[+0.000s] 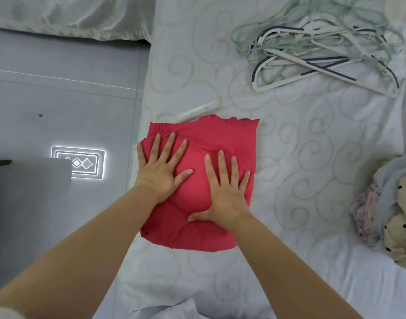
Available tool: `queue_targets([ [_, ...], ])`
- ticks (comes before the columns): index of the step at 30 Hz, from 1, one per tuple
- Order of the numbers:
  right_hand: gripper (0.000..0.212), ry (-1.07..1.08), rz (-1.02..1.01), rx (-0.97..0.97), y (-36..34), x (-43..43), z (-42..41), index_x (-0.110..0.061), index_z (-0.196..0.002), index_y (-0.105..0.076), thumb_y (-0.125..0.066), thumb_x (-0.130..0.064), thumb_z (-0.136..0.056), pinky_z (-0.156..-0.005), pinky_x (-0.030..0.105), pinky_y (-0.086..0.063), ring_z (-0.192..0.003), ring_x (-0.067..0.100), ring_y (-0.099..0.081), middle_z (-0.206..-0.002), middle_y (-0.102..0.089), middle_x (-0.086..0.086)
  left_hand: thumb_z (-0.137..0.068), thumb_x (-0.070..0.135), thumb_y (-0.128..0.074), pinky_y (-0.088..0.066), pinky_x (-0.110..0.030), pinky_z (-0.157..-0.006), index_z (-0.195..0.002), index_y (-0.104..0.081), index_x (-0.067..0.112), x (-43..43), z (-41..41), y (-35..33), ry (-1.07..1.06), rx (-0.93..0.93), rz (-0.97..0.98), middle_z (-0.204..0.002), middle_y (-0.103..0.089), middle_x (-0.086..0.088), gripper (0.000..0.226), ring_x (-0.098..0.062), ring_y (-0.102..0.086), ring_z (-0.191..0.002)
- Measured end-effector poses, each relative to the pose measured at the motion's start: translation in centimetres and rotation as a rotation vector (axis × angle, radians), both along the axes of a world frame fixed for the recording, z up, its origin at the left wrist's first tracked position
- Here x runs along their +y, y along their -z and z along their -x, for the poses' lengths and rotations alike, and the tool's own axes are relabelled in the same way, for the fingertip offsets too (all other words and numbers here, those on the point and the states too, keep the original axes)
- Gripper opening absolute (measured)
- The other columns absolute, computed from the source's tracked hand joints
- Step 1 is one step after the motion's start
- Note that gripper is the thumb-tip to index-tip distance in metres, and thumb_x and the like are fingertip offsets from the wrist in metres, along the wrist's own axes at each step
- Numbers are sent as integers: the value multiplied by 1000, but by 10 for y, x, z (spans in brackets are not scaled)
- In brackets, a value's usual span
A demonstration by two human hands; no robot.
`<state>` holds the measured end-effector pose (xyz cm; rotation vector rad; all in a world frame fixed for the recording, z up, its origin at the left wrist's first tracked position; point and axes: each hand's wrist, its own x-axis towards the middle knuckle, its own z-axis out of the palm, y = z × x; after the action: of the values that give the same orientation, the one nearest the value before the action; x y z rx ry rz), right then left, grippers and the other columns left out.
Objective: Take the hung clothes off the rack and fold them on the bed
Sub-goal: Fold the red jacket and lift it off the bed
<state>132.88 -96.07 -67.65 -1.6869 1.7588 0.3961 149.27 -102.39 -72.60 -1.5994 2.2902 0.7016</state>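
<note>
Forearms fill the bottom edge, bare, and I have both palms flat on the red garment (215,134), which lies folded into a rough square near the left side of the bed (301,157). The left hand (161,173) presses its upper left part, the right hand (225,194) its middle. The fingers (221,162) of both are straight and spread apart, gripping nothing.

The cloth looks thin, soft and light, matte, with shallow creases and an uneven far edge. I judge it will slump if lifted by one corner, so I would slide a hand under each side edge and carry it flat.

The bedcover is pale and silky with raised swirls. A tangle of thin plastic hangers (312,54) lies well beyond. A crumpled heap of clothes (390,215), one piece polka-dotted, sits off to the right.
</note>
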Motion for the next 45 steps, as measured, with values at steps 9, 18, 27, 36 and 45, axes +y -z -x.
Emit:
queue_targets([
  [9, 143, 39, 18, -32, 16, -1, 14, -36, -131, 41, -65, -79, -47, -109, 57, 15, -141, 24, 24, -148, 35, -10, -70, 83, 7, 22, -53, -106, -141, 19, 40, 4, 4, 10, -44, 27, 78, -153, 15, 4, 84, -31, 12, -142],
  [18, 74, 135, 184, 33, 23, -58, 40, -48, -137, 19, -22, -73, -81, -110, 56, 13, -142, 30, 20, -156, 22, -7, -66, 87, 7, 29, -48, -100, -136, 28, 46, 10, 12, 10, 4, 55, 78, -150, 29, 5, 84, -24, 33, -134],
  [27, 81, 45, 345, 62, 36, -51, 40, -42, -146, 2, -30, -75, -80, -110, 61, 5, -144, 33, 7, -158, 7, 5, -72, 82, 2, 28, -49, -101, -141, 20, 42, 8, 11, 19, 14, 66, 84, -153, 23, 3, 81, -28, 26, -137],
  [36, 103, -495, 297, 48, 37, 105, 60, -37, -149, -9, -49, -79, -64, -97, 62, -37, -135, 30, -27, -151, -25, 1, -69, 82, -33, 0, -59, -108, -149, -3, 30, 84, -44, 9, 471, 93, 93, -157, 7, 3, 100, -24, 7, -144],
  [45, 79, 1135, 186, -534, 18, 49, 43, -16, -141, -32, -68, -48, -78, -103, 24, -34, -126, 14, -43, -139, -42, 0, -82, 49, -55, -17, -31, -115, -144, -17, 6, 57, -24, -20, -889, 569, -181, -148, -28, -11, 85, -23, -27, -138],
])
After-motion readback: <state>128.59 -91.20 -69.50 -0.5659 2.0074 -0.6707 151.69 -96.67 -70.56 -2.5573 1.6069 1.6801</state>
